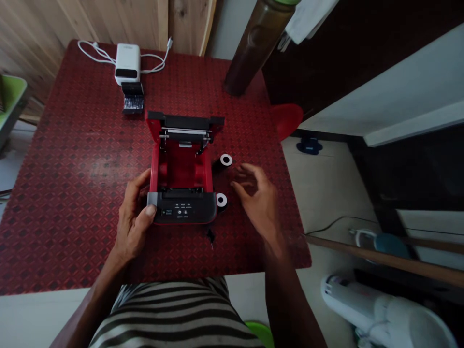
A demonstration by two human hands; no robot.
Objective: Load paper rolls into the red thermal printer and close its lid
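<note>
A red and black printer (181,208) sits on the table with its lid (185,123) raised and its red inner bay bare. My left hand (136,215) grips its front left corner, thumb on the top panel and fingers along the side. Beside the printer's right side are two small dark rolls with white ends, a farther roll (226,160) and a nearer roll (221,200). My right hand (255,195) hovers just right of them, fingers curved and apart, with nothing in it. A small black piece (210,236) lies in front of the printer.
The red patterned table (72,193) carries a white box-shaped device (127,63) with a white cable at the back. A black strip with crumpled wrap (133,99) lies by it. A tall brown bottle (257,43) stands at the back right. A red stool (288,121) is beyond the right edge.
</note>
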